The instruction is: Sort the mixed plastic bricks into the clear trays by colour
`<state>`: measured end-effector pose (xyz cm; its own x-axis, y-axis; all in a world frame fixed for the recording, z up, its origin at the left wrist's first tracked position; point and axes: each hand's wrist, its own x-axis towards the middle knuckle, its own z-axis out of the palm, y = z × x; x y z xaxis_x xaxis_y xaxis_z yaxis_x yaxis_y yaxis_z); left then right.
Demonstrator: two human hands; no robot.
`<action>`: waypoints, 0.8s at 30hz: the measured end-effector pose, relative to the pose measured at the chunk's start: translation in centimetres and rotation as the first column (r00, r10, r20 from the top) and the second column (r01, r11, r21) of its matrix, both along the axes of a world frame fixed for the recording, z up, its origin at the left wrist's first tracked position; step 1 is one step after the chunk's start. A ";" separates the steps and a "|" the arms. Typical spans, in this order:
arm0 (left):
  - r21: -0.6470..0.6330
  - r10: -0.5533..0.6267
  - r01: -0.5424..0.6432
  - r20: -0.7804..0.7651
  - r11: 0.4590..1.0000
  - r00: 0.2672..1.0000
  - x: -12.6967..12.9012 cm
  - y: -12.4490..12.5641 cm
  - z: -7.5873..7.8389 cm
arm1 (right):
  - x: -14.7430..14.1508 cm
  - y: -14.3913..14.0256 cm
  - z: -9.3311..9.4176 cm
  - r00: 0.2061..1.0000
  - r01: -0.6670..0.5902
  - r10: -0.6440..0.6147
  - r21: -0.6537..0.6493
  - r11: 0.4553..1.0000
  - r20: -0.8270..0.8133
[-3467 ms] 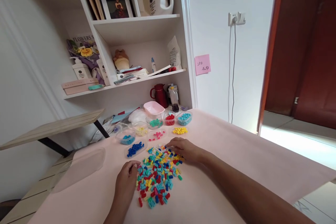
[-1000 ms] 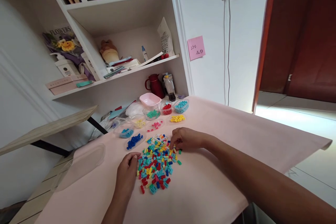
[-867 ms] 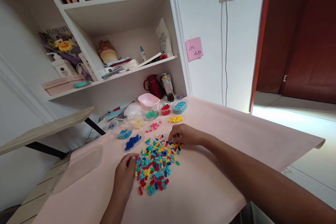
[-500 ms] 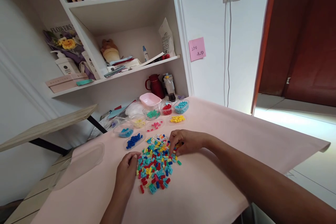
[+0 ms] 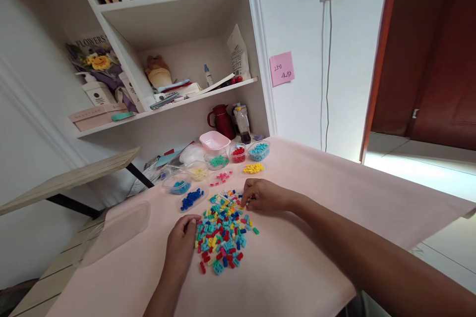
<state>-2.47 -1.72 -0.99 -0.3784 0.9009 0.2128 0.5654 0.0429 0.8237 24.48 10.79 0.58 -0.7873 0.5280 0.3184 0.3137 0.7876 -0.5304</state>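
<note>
- Left hand [image 5: 181, 244] loosely curled, rests at left edge of brick pile [image 5: 223, 232], holding nothing visible; best kept there as a stop.
- Pile sits mid-table on pink cloth [image 5: 297, 267].
- Right hand [image 5: 265, 195] pinches at far-right edge; brick between fingertips can't be made out. Lift singly, then match to sorted cups [image 5: 238, 154].

1. The counter [image 5: 305, 257] wears a plain pale pink cloth;
2. The heap of small bricks [image 5: 223, 230] mixes teal, red, yellow, dark blue and green;
3. Sorted lots: dark blue bricks [image 5: 191, 198]; pink bricks [image 5: 222, 177]; yellow bricks [image 5: 253, 168]; red bricks [image 5: 238, 151]; green bricks [image 5: 218, 161]; light blue bricks [image 5: 259, 149];
4. The empty tub [image 5: 214, 140] is pale pink;
5. The jug [image 5: 223, 122] is dark red;
6. The sticky note [image 5: 281, 68] is pink with dark handwriting;
7. The shelf [image 5: 174, 10] is white; the door [image 5: 435, 49] reddish brown.
</note>
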 end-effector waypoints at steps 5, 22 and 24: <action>0.000 0.007 -0.007 0.001 1.000 1.000 0.2 -0.1 0.2 | 0.1 -0.4 0.4 0.994 -0.104 0.104 0.006 0.995 -0.032; 0.050 0.019 -0.020 0.024 0.999 1.000 0.5 -0.2 0.3 | -0.8 -1.5 -0.1 0.996 -0.092 0.091 0.113 0.989 0.013; 0.048 0.018 -0.020 0.024 0.999 1.000 0.6 -0.2 0.4 | -1.0 -1.4 -0.2 0.994 -0.108 0.108 0.118 0.987 0.005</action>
